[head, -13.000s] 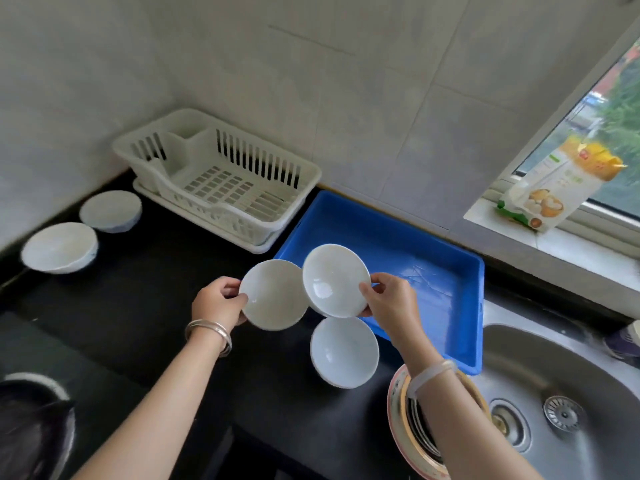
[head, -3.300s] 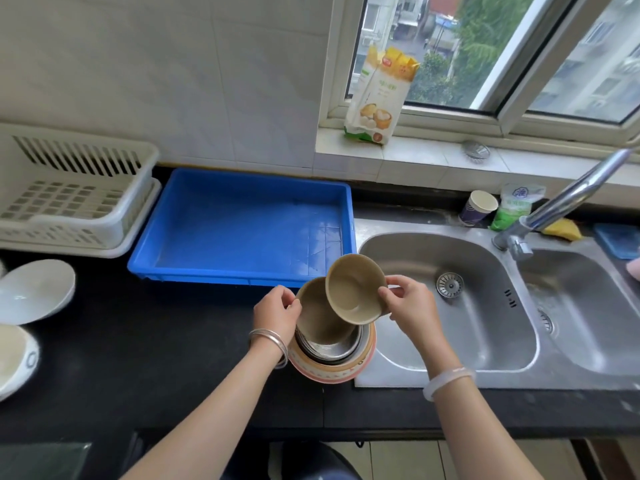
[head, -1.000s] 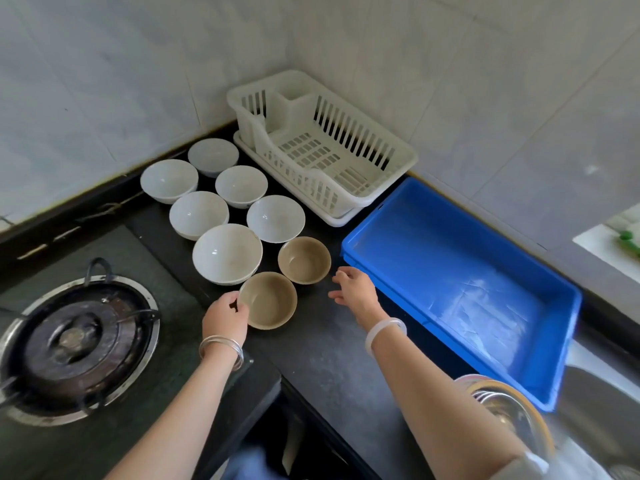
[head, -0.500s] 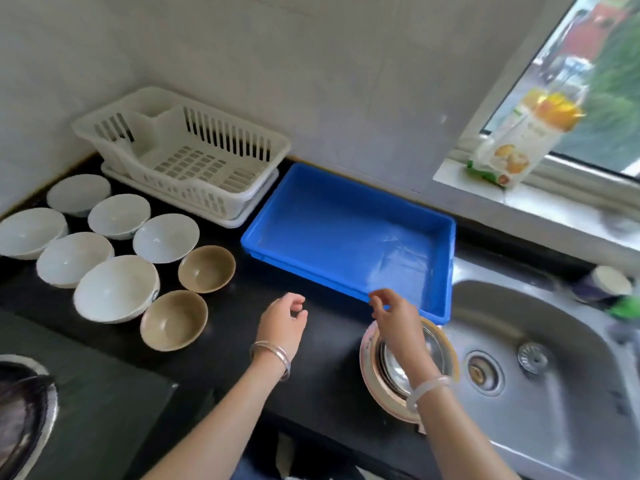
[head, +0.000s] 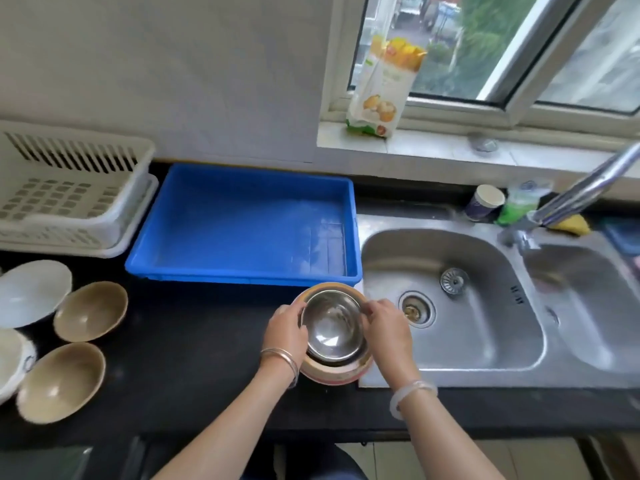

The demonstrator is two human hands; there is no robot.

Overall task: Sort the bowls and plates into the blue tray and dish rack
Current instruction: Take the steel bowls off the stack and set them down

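Note:
A steel bowl [head: 333, 325] sits on top of a stack with a pink-rimmed plate [head: 329, 374] at the sink's left edge. My left hand [head: 285, 329] grips the bowl's left rim and my right hand [head: 388, 329] grips its right rim. Behind the stack lies the blue tray [head: 242, 225], with nothing in it. The white dish rack [head: 69, 188] stands to its left, also holding nothing. Two tan bowls [head: 90, 310] [head: 62, 381] and white bowls [head: 33, 291] rest on the black counter at far left.
A steel double sink [head: 450, 306] with a tap [head: 585, 190] lies to the right. A paper cup [head: 484, 202], a green bottle [head: 517, 206] and a yellow sponge [head: 571, 225] stand behind it. A flour bag [head: 384, 88] leans on the window sill.
My view has swung right from the row of bowls to the stack by the sink. Both hands have come onto the steel bowl and now hold its rim.

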